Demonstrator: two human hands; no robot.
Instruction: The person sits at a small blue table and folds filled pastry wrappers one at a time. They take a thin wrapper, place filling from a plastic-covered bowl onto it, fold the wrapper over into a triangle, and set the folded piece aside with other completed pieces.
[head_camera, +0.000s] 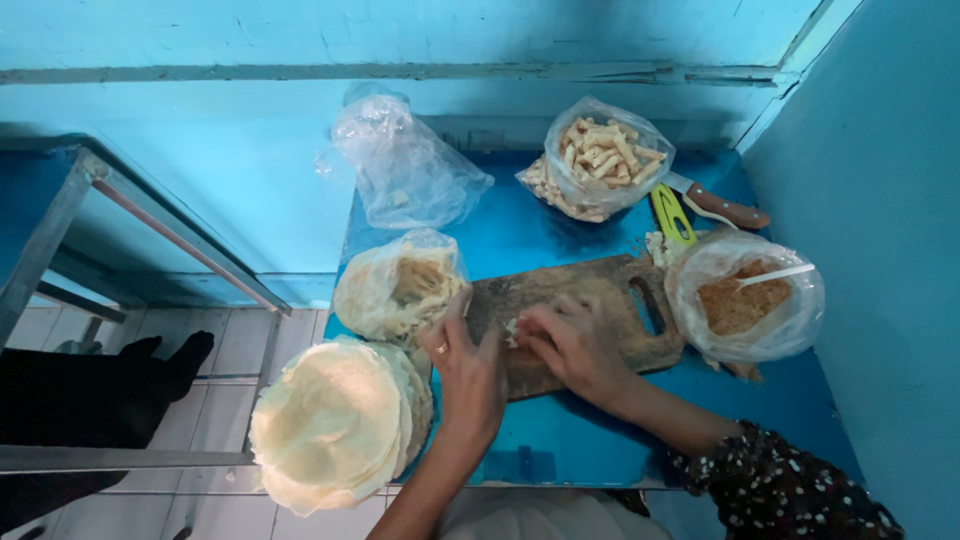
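**On the cutting board: both hands pinching a small pale piece**

At the near edge of the blue table (560, 440), the left hand (468, 372) and the right hand (572, 345) meet over the wooden cutting board (590, 300). Between their fingertips sits a small pale wrapper piece (512, 331); both hands are curled and pinching it, the right from 3 o'clock, the left from 9 o'clock, about equally near. The board's long axis runs from 8 to 2 o'clock, its handle slot toward the right.

At 8 o'clock from the hands, a stack of round thin wrappers (335, 425) overhangs the table corner. At 10 o'clock, just beside the left hand, an open plastic bag of folded pale sheets (400, 285). At 3 o'clock, past the board, a bag of brownish crumbly filling (745, 300) with a white utensil in it. Farther, at 1 o'clock, a green-handled tool (672, 215) and a wooden-handled knife (725, 208). Farthest, at 12 o'clock, a bag of finished pale rolls (600, 160); at 11 o'clock, a nearly empty clear bag (405, 165).
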